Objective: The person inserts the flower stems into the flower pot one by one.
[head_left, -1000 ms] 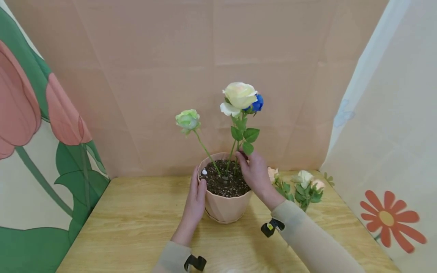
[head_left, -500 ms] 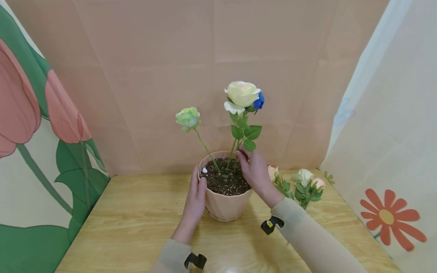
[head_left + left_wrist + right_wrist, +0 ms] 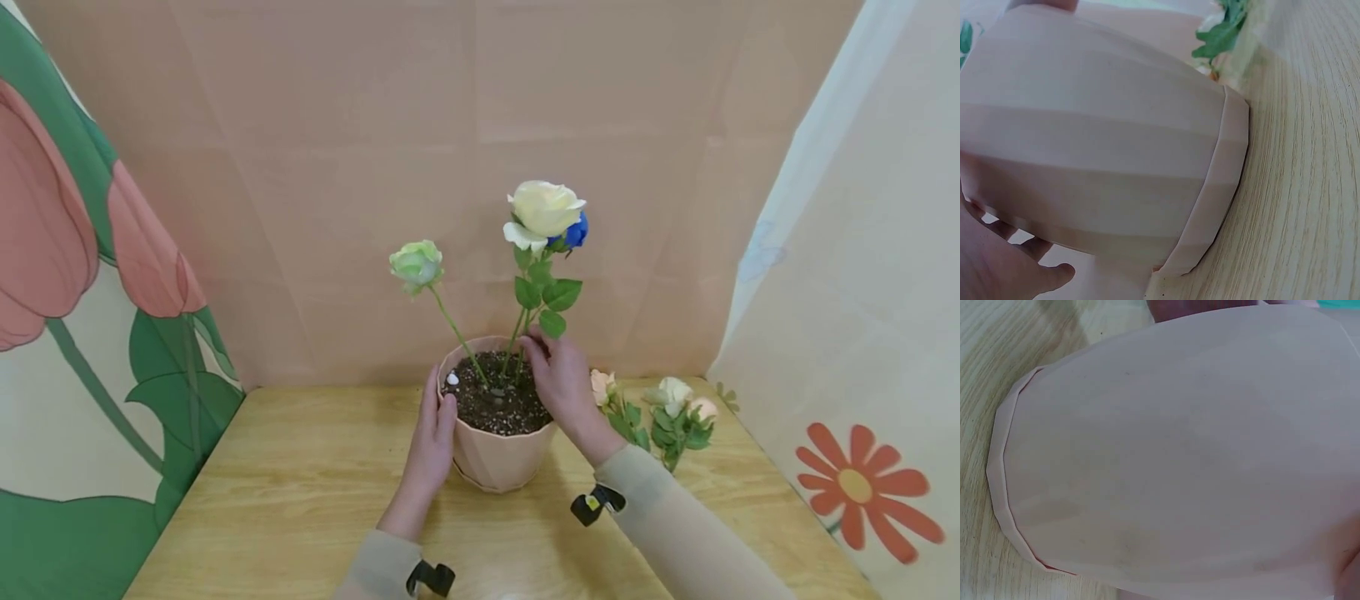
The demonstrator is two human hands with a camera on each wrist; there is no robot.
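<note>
A pale pink faceted flowerpot full of dark soil stands on the table. My left hand rests against its left side with fingers extended, the thumb close to the rim. In the left wrist view that hand lies along the wall. Between thumb and fingers, my right hand pinches the stem of a cream-white rose low above the soil. Behind it, partly covered, is a blue rose. A green rose stands in the soil, leaning left. The pot wall fills most of the right wrist view.
Right of the pot are more roses with pale blooms, a peach rose and a white rose among them. A small white object sits on the soil. A pink cloth backdrop hangs behind the wooden table.
The cream-white rose has tilted slightly to the right, and the blue bloom beside it has shifted right too. Both hands have kept their places at the pot and stem.
</note>
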